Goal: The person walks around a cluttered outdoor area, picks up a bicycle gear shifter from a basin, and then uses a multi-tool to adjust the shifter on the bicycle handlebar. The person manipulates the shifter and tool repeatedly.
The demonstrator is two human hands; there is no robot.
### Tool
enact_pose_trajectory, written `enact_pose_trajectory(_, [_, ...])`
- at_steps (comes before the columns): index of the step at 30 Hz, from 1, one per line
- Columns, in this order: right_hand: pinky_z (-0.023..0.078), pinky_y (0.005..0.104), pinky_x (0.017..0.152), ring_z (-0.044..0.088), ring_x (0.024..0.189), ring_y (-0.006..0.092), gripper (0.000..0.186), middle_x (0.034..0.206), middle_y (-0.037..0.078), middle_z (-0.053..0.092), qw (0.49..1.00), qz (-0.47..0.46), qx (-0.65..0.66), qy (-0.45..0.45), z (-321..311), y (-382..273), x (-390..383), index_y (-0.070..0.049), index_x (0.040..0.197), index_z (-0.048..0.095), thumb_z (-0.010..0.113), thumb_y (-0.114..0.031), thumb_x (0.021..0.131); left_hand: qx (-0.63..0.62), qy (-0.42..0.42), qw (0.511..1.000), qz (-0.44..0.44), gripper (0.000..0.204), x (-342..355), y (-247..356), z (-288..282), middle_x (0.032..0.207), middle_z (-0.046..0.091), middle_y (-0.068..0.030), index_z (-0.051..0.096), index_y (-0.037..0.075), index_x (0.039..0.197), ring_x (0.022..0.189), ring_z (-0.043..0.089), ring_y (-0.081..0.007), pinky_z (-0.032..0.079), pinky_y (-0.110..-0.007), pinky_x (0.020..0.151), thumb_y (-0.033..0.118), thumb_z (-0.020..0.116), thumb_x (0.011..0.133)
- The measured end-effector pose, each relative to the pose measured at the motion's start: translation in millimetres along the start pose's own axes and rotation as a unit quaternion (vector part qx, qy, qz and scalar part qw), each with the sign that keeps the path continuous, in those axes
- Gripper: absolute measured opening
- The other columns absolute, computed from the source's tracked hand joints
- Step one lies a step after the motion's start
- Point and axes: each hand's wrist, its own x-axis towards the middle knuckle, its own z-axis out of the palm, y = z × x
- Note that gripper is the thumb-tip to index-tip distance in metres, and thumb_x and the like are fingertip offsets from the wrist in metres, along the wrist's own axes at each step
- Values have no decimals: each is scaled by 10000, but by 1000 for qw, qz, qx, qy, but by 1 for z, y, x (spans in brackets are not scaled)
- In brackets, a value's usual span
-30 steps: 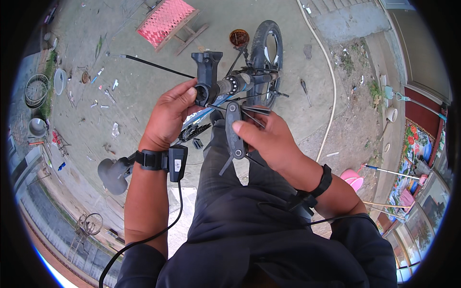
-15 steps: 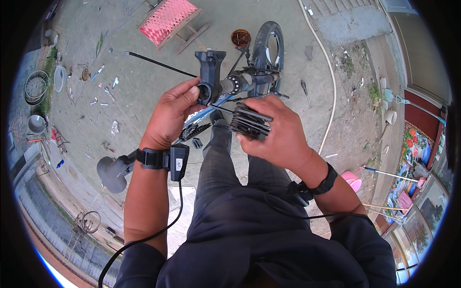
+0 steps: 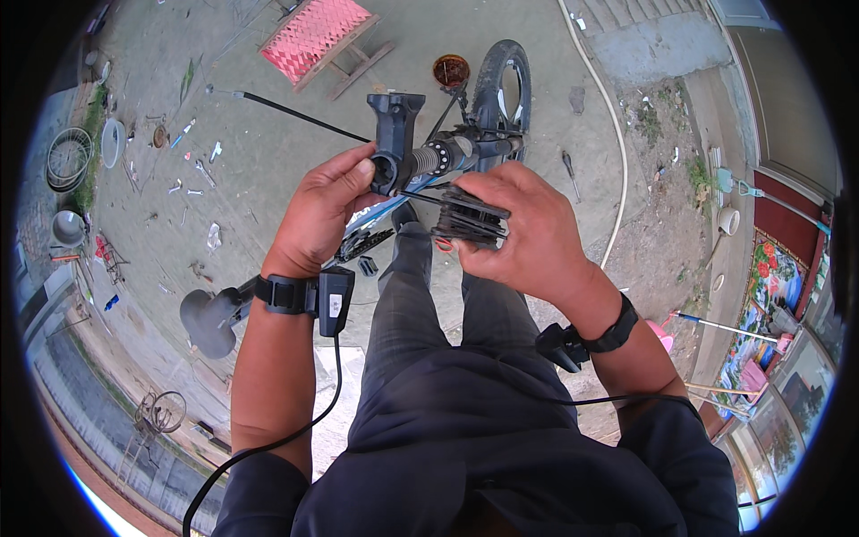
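Observation:
My left hand (image 3: 327,206) grips the clamp end of a black bicycle stem (image 3: 392,130), thumb on the near rim of its opening. My right hand (image 3: 528,224) is closed round a folding multi-tool (image 3: 470,219) with several dark keys folded side by side. One thin dark key reaches left from it to the stem's lower edge; my fingers hide whether its tip sits in a bolt. The stem sits at the top of the bicycle's ringed steering column (image 3: 428,159). A black cable (image 3: 304,118) sticks out beyond the stem to the upper left.
The bicycle's front wheel (image 3: 501,94) stands ahead and its saddle (image 3: 210,324) is at the lower left. A pink woven stool (image 3: 315,36), a rusty pot (image 3: 451,70) and a screwdriver (image 3: 570,173) are on the ground. A pale hose (image 3: 611,116) runs along the right; scattered tools lie left.
My right hand has turned and shifted slightly right with the multi-tool, and its wrist has moved outward. My left hand stays on the stem, which has shifted very slightly.

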Motion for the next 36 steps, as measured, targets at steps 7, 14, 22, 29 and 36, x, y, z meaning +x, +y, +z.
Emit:
enact_pose_trajectory(7, [548, 392, 714, 664, 838, 303, 556, 976, 73, 653, 999, -26, -40, -10, -1, -2, 3, -143, 1142, 706, 847, -158, 604, -3, 12, 1000, 4, 457, -2, 1, 4, 1185, 682, -136, 513, -82, 1418, 1026, 679, -188, 560, -326, 923, 195, 564, 1058])
enact_pose_trajectory(14, [498, 396, 780, 627, 902, 256, 572, 1028, 22, 646, 985, -101, -131, -55, -15, -5, 11, -167, 1157, 711, 844, -162, 600, 10, 13, 1000, -14, 466, 0, 0, 0, 1289, 650, -181, 463, -87, 1443, 1137, 669, -250, 559, -401, 985, 165, 539, 1058])
enact_pose_trajectory(22, [490, 402, 787, 623, 911, 259, 571, 1031, 24, 641, 987, -99, -117, -48, -15, -3, 12, -163, 1162, 714, 832, -162, 604, 12, 0, 1000, -5, 476, -1, 1, 0, 1299, 647, -182, 445, -88, 1456, 1164, 658, -250, 550, -406, 1001, 168, 526, 1063])
enact_pose_trajectory(29, [493, 401, 781, 628, 903, 266, 569, 1028, 28, 641, 986, -105, -121, -52, -14, -4, 13, -167, 1164, 715, 833, -171, 608, 7, 0, 1000, -14, 469, -1, 2, 1, 1296, 648, -183, 445, -89, 1454, 1157, 663, -253, 555, -406, 995, 160, 523, 1063])
enact_pose_trajectory(36, [510, 422, 762, 636, 870, 306, 562, 994, 38, 636, 986, -104, -120, -53, -14, -2, 14, -170, 1165, 710, 832, -182, 616, 1, 5, 1000, -8, 461, -1, 1, 0, 1282, 651, -187, 462, -85, 1440, 1137, 670, -255, 570, -408, 970, 161, 538, 1058])
